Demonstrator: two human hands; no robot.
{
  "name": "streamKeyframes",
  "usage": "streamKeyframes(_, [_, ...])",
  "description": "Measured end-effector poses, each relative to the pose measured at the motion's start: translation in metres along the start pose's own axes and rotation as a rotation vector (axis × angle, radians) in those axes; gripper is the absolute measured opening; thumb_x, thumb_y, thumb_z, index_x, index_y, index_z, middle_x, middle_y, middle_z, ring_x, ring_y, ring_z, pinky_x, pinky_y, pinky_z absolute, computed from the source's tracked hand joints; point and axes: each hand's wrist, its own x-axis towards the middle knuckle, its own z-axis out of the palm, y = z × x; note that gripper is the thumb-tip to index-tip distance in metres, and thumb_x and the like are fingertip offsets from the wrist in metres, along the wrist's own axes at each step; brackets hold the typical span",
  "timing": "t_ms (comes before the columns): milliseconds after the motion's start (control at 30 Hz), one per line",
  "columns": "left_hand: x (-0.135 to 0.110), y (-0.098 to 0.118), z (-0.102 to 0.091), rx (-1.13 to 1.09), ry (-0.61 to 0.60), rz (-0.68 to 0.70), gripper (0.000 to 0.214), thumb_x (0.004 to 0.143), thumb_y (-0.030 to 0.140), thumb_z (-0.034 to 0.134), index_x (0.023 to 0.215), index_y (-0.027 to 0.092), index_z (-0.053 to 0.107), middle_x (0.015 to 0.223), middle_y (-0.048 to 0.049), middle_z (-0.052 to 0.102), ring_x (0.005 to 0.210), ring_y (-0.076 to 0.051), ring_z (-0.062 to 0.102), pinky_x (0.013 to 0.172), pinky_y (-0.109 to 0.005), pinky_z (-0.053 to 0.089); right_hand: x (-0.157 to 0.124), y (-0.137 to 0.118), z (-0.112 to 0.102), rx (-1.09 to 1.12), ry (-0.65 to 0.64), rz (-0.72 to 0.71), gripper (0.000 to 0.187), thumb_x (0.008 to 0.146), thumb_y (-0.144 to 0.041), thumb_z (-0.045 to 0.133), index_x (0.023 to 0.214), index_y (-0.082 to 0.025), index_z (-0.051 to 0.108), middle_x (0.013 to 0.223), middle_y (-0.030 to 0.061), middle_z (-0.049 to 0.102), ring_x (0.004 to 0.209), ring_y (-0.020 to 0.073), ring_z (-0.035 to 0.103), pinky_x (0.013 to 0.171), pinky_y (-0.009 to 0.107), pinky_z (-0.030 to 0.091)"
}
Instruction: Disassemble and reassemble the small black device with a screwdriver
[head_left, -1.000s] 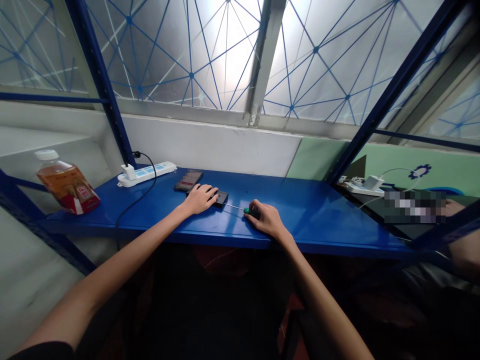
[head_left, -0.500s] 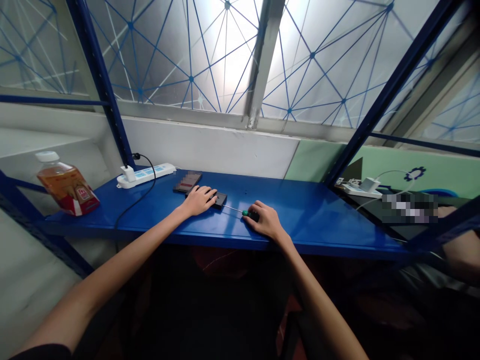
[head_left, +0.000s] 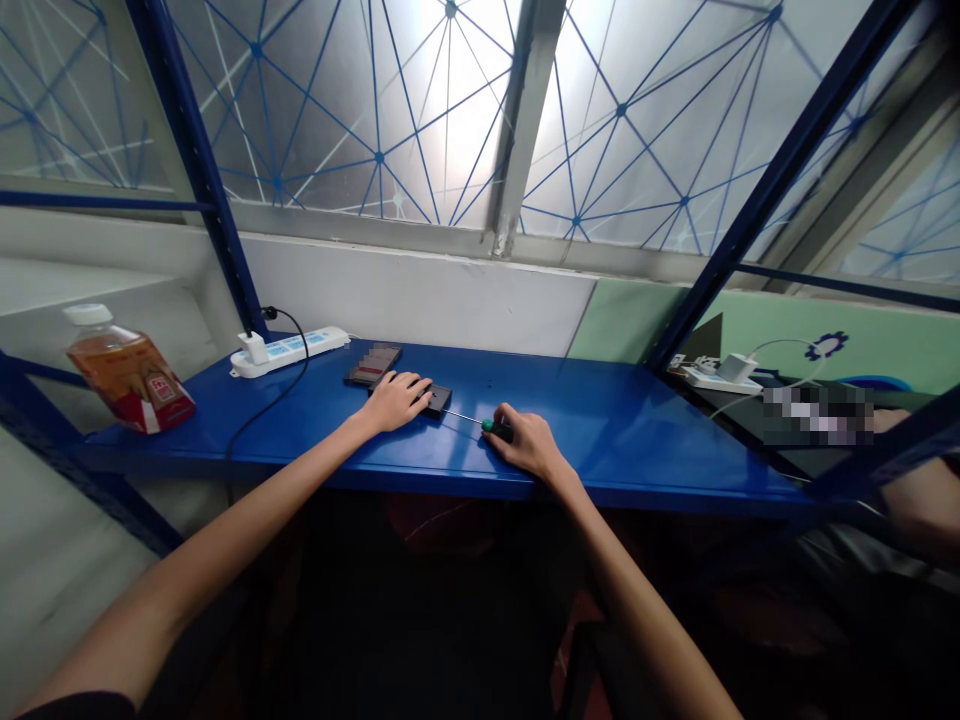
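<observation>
We find the box (head_left: 439, 403) between the desk (head_left: 600, 420)'s front and back edges, under the left hand (head_left: 399, 401), whose grip we cannot tell, the right hand (head_left: 527, 440) clasping the screwdriver (head_left: 487, 426), shaft pointing left at the box's end.

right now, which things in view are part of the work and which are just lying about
In use:
screwdriver, in the right hand
black box, under the left hand

Apparently lying about:
drink bottle
white power strip
dark flat piece (unclear)
</observation>
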Motion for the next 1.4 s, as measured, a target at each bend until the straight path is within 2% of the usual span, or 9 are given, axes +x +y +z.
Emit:
streamKeyframes(200, [-0.0001,-0.0001,0.0,0.004,0.001,-0.008,0.049,0.102,0.042,0.028,0.131,0.019,0.06,0.13,-0.0128,0.063,0.122,-0.027,0.054,0.104,-0.044,0.037,-0.0025,-0.0054,-0.0063,0.005,0.03,-0.018,0.032,0.089,-0.052,0.055,0.094,-0.021,0.063,0.072,0.0032,0.067,0.066,0.0181,0.06,0.059,0.026,0.029])
streamKeyframes(300, [-0.0003,-0.0004,0.0005,-0.004,0.001,-0.012,0.049,0.102,0.042,0.029,0.13,0.018,0.061,0.129,-0.0131,0.063,0.122,-0.028,0.055,0.104,-0.044,0.037,-0.0037,-0.0063,-0.0091,0.0,0.049,-0.027,0.035,0.092,-0.051,0.051,0.084,-0.02,0.066,0.08,0.005,0.067,0.07,0.0166,0.059,0.06,0.026,0.029])
streamKeyframes(400, [-0.0003,-0.0012,0.0015,0.013,-0.002,-0.008,0.049,0.102,0.042,0.029,0.131,0.018,0.061,0.129,-0.0131,0.063,0.122,-0.027,0.055,0.104,-0.043,0.036,-0.0037,-0.005,-0.009,-0.028,0.041,-0.02,0.033,0.09,-0.049,0.055,0.08,-0.019,0.067,0.082,0.0051,0.064,0.069,0.0152,0.056,0.059,0.026,0.029])
streamKeyframes(667, [-0.0001,-0.0026,0.0039,0.006,0.013,-0.003,0.049,0.102,0.042,0.03,0.13,0.017,0.061,0.128,-0.0135,0.063,0.121,-0.027,0.055,0.104,-0.043,0.036,-0.0019,-0.0032,-0.0056,0.001,0.053,-0.016,0.023,0.084,-0.044,0.063,0.086,-0.021,0.061,0.088,0.004,0.067,0.071,0.0161,0.059,0.058,0.026,0.027])
streamKeyframes(833, [-0.0001,-0.0029,0.0041,0.008,0.013,0.003,0.048,0.102,0.042,0.029,0.13,0.018,0.061,0.129,-0.013,0.063,0.121,-0.027,0.055,0.103,-0.043,0.037,-0.0011,-0.0011,-0.0037,-0.028,0.006,0.043,0.026,0.085,-0.047,0.062,0.091,-0.022,0.061,0.076,0.0037,0.069,0.066,0.019,0.061,0.057,0.026,0.025])
streamKeyframes(967, [-0.0003,-0.0025,0.0034,0.011,0.011,0.004,0.048,0.102,0.041,0.028,0.13,0.018,0.06,0.129,-0.0128,0.063,0.122,-0.027,0.054,0.103,-0.043,0.036,-0.0014,0.0006,-0.0025,-0.015,0.016,0.026,0.03,0.086,-0.051,0.061,0.094,-0.023,0.063,0.077,0.0038,0.07,0.067,0.0186,0.061,0.058,0.025,0.026])
streamKeyframes(1067, [-0.0002,-0.002,0.003,0.013,0.008,0.001,0.049,0.102,0.042,0.028,0.13,0.018,0.06,0.13,-0.0128,0.063,0.122,-0.027,0.054,0.104,-0.043,0.036,-0.0023,-0.0006,-0.0035,0.014,0.044,-0.004,0.034,0.088,-0.055,0.058,0.091,-0.022,0.064,0.078,0.0037,0.07,0.067,0.0171,0.061,0.059,0.025,0.028])
streamKeyframes(1200, [-0.0002,-0.0025,0.0043,0.007,0.008,-0.008,0.049,0.102,0.043,0.029,0.13,0.018,0.061,0.13,-0.0129,0.063,0.122,-0.027,0.054,0.105,-0.043,0.036,-0.0034,-0.0035,-0.0063,0.03,0.088,-0.022,0.036,0.095,-0.05,0.049,0.084,-0.021,0.067,0.081,0.0043,0.069,0.071,0.0155,0.06,0.06,0.026,0.03])
streamKeyframes(1400, [-0.0003,-0.0039,0.0065,0.001,0.006,-0.016,0.048,0.102,0.042,0.03,0.13,0.019,0.06,0.13,-0.0123,0.062,0.123,-0.026,0.054,0.107,-0.043,0.035,-0.0026,-0.0024,-0.0066,0.007,0.099,0.001,0.037,0.091,-0.053,0.054,0.083,-0.02,0.07,0.083,0.0044,0.064,0.067,0.0144,0.056,0.058,0.026,0.03])
